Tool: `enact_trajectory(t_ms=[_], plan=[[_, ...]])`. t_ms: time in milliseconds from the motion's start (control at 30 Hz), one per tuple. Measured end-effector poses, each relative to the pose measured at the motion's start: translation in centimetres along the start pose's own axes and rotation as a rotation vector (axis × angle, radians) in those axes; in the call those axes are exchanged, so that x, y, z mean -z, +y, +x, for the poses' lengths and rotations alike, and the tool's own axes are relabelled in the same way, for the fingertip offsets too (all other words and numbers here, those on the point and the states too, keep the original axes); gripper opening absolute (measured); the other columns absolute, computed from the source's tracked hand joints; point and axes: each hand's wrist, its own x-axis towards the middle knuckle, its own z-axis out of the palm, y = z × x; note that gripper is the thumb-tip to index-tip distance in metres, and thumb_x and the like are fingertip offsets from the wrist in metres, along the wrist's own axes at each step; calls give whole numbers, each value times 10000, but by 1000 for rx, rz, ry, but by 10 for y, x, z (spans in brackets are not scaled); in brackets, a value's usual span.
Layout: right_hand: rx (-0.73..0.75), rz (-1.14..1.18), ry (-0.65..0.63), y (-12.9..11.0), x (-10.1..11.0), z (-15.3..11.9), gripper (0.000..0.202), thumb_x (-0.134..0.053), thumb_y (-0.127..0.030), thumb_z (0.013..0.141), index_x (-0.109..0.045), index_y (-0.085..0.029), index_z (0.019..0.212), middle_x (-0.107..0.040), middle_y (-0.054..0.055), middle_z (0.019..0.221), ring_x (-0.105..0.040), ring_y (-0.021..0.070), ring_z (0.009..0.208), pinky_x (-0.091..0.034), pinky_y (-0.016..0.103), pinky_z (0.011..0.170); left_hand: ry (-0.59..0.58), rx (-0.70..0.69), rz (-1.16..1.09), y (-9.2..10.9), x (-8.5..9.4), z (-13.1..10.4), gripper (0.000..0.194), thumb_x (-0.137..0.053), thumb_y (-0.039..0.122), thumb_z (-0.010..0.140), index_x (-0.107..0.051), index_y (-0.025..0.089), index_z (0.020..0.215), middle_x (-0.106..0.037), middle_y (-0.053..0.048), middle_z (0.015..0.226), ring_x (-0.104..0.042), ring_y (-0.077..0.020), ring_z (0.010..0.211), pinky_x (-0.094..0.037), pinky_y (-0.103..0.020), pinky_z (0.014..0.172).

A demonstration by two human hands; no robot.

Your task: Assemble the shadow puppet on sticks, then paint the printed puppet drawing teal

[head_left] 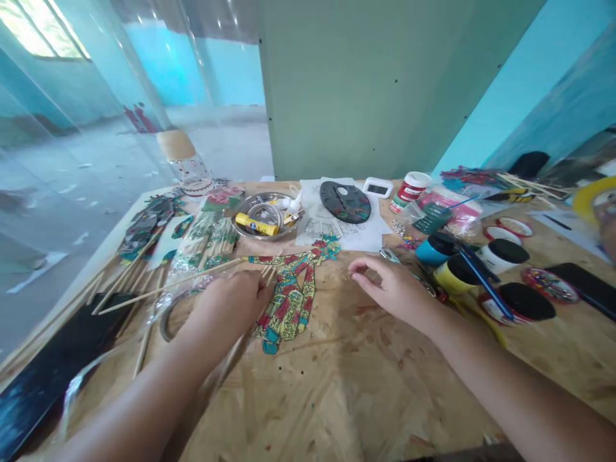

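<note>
A flat, jointed paper figure, patterned in red, yellow and teal, lies on the wooden table in the middle. Left of it, my left hand is closed around thin wooden sticks beside the figure; its fingertips are mostly hidden. To the right of the figure, my right hand hovers over the table with curled fingers, thumb and index close together. Whatever is between them is too small to make out.
Behind the figure are a metal bowl with a yellow glue stick, printed sheets and a dark oval disc. Paint jars and a phone are on the right. Bagged pieces and a black sheet lie left.
</note>
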Motion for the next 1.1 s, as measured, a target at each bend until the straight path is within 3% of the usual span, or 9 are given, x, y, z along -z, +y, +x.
enact_trajectory(t_ms=[200, 367, 500, 667, 733, 900, 1100], plan=[[-13, 8, 5, 0, 1, 1, 102, -532, -239, 938, -630, -244, 968, -735, 33, 963, -692, 199, 847, -521, 322, 739, -31, 13, -2, -3, 1, -5, 351, -453, 461, 882, -596, 253, 639, -666, -37, 631, -595, -210, 568, -313, -309, 539], [-29, 31, 58, -5, 7, 2, 86, -524, -204, 926, -602, -230, 953, -746, 46, 950, -705, 201, 871, -524, 320, 770, -23, -4, -35, -5, -2, -4, 298, -494, 370, 840, -583, 253, 581, -642, -30, 586, -564, -186, 538, -287, -306, 531], [-39, 50, 14, -4, 9, 0, 115, -527, -139, 908, -570, -231, 962, -742, 47, 971, -709, 198, 891, -521, 318, 781, 17, 68, -11, -8, 2, -5, 359, -508, 473, 819, -517, 250, 538, -561, 2, 501, -475, -157, 461, -263, -296, 512], [36, -54, 5, 0, 5, -1, 167, -553, -78, 884, -565, -231, 949, -706, 40, 955, -666, 196, 887, -501, 329, 808, 12, 159, -110, -4, 17, -4, 117, -496, 355, 768, -562, 259, 773, -633, 24, 645, -550, -155, 557, -329, -281, 577], [70, -73, 5, 1, 2, -1, 198, -568, -50, 865, -564, -226, 955, -688, 48, 979, -648, 205, 925, -498, 346, 833, -13, 169, -150, 0, 22, -3, 159, -477, 381, 770, -569, 263, 823, -655, 18, 678, -570, -164, 581, -341, -282, 591], [152, -159, -36, 3, -8, 3, 161, -607, -72, 881, -610, -206, 970, -681, 77, 995, -612, 249, 1024, -483, 416, 907, 88, 120, -182, 10, 25, -3, 236, -425, 458, 754, -560, 270, 797, -627, 12, 652, -530, -162, 533, -325, -285, 574], [166, -224, -47, 8, -12, 8, 53, -648, -142, 912, -677, -174, 883, -702, 68, 903, -639, 216, 930, -495, 376, 879, 116, 114, -208, 9, 22, -4, 201, -438, 417, 743, -555, 265, 801, -604, 27, 623, -524, -150, 525, -308, -273, 555]])
